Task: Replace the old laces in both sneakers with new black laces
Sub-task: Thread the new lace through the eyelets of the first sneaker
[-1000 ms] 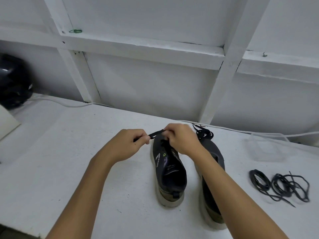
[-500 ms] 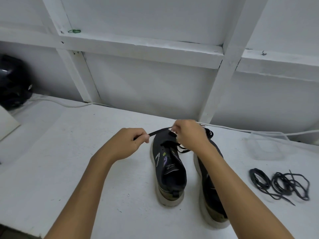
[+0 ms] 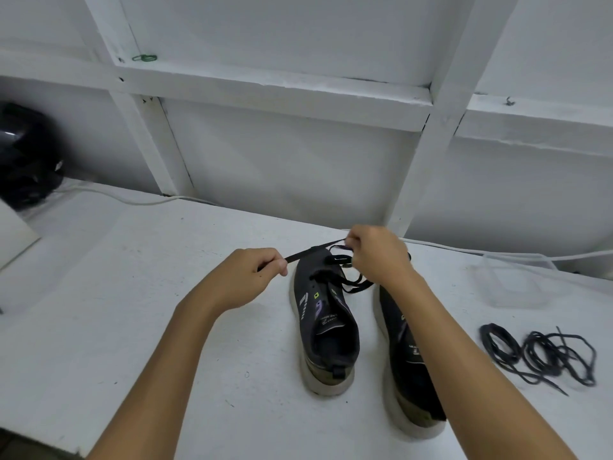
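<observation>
Two dark sneakers with pale soles stand side by side on the white table, toes pointing away from me. A flat black lace point(image 3: 310, 252) stretches above the toe of the left sneaker point(image 3: 326, 330). My left hand point(image 3: 247, 277) pinches one end of it, and my right hand point(image 3: 378, 255) pinches the other part beyond the toe. More of this lace loops over the eyelets toward the right. My right forearm covers much of the right sneaker point(image 3: 406, 366).
A tangle of black laces point(image 3: 539, 356) lies at the right. A clear plastic tray point(image 3: 512, 280) sits behind it. A white cable point(image 3: 109, 195) runs along the wall. A black helmet-like object point(image 3: 25, 154) rests at far left, next to a white board point(image 3: 15, 232).
My right hand has moved away and to the right, drawing the lace out longer between both hands. My left hand has stayed about where it was.
</observation>
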Demonstrator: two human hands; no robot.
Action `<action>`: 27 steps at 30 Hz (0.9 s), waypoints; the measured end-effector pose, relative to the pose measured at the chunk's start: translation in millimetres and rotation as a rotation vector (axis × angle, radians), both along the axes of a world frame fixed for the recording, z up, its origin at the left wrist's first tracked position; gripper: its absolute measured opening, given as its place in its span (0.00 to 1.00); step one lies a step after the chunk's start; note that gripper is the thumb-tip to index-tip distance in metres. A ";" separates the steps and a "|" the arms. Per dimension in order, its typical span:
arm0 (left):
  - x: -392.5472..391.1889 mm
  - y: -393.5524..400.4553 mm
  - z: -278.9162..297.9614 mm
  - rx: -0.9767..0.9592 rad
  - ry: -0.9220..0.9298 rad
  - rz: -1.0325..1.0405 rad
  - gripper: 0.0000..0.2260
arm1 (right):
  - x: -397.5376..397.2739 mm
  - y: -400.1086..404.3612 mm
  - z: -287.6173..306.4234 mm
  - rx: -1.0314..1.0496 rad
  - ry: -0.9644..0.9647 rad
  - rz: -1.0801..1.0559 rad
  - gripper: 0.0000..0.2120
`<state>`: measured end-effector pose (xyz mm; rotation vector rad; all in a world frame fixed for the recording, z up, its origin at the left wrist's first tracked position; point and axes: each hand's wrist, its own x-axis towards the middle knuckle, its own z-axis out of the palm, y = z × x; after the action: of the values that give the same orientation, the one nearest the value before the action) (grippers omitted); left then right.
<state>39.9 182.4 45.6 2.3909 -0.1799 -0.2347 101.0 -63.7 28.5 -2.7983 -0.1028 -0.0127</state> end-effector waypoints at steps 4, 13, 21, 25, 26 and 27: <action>-2.0 3.3 -6.5 -0.005 0.027 0.001 0.12 | -4.1 -10.4 -5.2 0.106 0.119 0.104 0.16; 4.2 -12.5 0.3 -0.047 0.000 -0.042 0.12 | -8.2 13.8 -4.5 0.122 0.068 0.239 0.08; 8.1 -15.0 -6.4 -0.049 0.008 -0.068 0.11 | -17.7 22.9 -8.0 0.186 0.107 0.391 0.08; 5.5 -8.1 -17.9 -0.026 0.086 -0.033 0.11 | -8.5 14.2 -9.9 0.051 -0.040 0.159 0.09; 3.9 -5.8 -21.9 -0.028 0.108 -0.026 0.11 | -5.7 11.2 -11.2 0.047 -0.051 0.109 0.09; 2.7 -4.6 -26.0 -0.033 0.121 -0.023 0.11 | -4.0 9.2 -12.8 0.044 -0.048 0.077 0.09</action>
<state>42.6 177.8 19.6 2.3349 -0.1540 -0.3833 97.0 -54.5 15.7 -2.7483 -0.2199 -0.0631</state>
